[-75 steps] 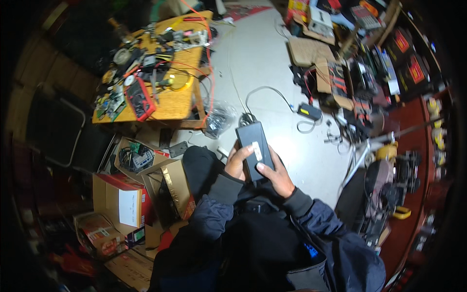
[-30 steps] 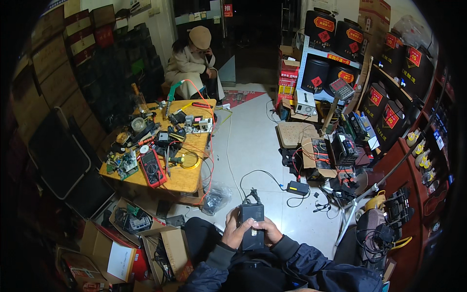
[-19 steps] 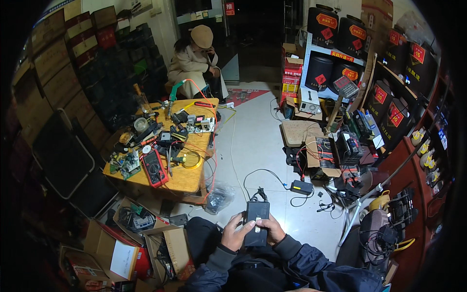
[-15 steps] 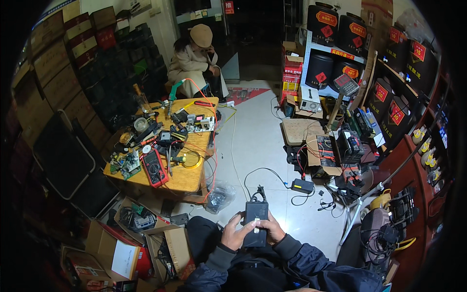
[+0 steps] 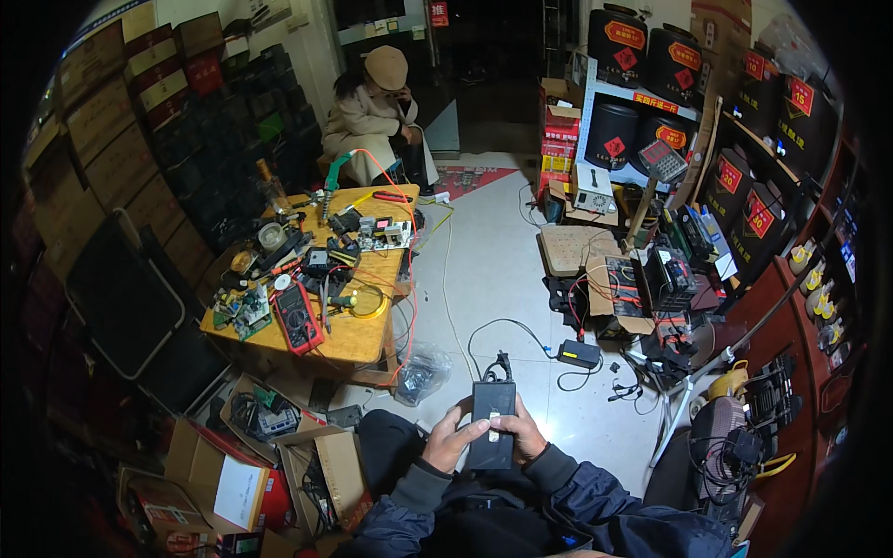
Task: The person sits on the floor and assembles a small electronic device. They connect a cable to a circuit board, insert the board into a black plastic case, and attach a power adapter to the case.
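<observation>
Black power adapter (image 5: 492, 423) held upright over the lap, above the pale floor (image 5: 502, 270), cable trailing from its top end. Left hand (image 5: 453, 437) and right hand (image 5: 521, 435) clasping its sides, fingers wrapped around the casing. Apparently inspecting the unit; next likely needs turning it over. Cluttered wooden table (image 5: 358, 339) to the left

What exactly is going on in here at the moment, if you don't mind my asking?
A seated person holds a black power adapter upright in both hands, the left hand and right hand gripping its sides, its cable trailing to the floor. Nearby stands a low wooden table crowded with a multimeter and circuit boards. Another person sits at the back.
</observation>
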The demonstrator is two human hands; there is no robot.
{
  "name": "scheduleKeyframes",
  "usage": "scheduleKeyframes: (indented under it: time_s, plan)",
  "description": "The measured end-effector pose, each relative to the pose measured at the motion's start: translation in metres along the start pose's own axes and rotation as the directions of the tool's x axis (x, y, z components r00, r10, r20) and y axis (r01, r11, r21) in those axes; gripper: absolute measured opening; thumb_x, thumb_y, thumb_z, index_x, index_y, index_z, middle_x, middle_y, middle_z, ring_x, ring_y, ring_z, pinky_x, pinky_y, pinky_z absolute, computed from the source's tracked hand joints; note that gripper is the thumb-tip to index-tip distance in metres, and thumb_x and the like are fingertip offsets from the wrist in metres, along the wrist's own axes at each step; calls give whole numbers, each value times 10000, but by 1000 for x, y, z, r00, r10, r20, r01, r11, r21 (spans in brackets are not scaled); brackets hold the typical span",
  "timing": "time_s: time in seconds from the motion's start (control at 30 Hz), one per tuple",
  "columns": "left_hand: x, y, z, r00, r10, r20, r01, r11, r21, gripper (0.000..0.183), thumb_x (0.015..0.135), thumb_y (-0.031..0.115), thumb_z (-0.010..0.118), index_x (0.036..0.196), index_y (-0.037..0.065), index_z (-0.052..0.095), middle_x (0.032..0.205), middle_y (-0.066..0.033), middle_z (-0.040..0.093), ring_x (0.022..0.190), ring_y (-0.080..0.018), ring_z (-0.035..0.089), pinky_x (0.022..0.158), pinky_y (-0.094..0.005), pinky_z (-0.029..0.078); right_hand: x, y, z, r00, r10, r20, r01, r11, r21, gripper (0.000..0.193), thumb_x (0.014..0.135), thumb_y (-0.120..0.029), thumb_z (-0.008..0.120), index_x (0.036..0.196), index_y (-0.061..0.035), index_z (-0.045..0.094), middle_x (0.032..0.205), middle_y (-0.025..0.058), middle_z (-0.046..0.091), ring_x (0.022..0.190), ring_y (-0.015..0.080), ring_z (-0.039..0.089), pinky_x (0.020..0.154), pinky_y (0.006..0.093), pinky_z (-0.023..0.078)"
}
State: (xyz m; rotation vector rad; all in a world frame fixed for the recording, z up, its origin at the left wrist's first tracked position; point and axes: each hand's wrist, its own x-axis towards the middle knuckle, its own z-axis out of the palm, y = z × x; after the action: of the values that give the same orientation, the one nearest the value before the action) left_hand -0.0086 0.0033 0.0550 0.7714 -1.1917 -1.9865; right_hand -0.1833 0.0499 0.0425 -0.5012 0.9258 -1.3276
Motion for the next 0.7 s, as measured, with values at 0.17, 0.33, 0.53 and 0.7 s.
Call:
scheduleKeyframes:
  time_s: [0.17,0.33,0.53,0.7]
  plan:
    - [-8,-6,9,998,-49,-25,44,985,-169,664,991,173,709,1531,-79,416,1477,-148,543,1356,-219,527,1158,-350,398,-1,-4,3,999,-37,-22,38,999,38,566,889,-148,637,1416,-49,454,1212,124,598,1088,228,626,935,376,558]
    - [-13,-12,9,997,-24,-79,8,980,-199,699,1006,159,702,1561,-81,351,1503,-154,512,1372,-216,508,1169,-359,389,-1,-5,0,1000,-2,-19,3,999,49,536,896,-221,620,1384,-48,481,1176,121,612,1054,233,637,890,384,582]
    - [-25,-11,15,998,-9,66,26,961,-274,663,1022,125,649,1601,3,350,1496,-104,508,1372,-200,504,1154,-363,408,-3,6,-1,997,32,-76,-36,998,-55,558,888,-245,625,1391,-52,481,1164,106,602,1036,222,615,911,367,536]
    - [-32,-22,12,996,75,55,-52,936,-348,637,1012,177,684,1566,20,412,1429,-97,568,1309,-168,547,1114,-348,444,-1,25,-11,999,10,-42,-17,984,-175,615,913,-258,629,1464,-44,460,1188,116,621,1036,226,639,893,368,545]
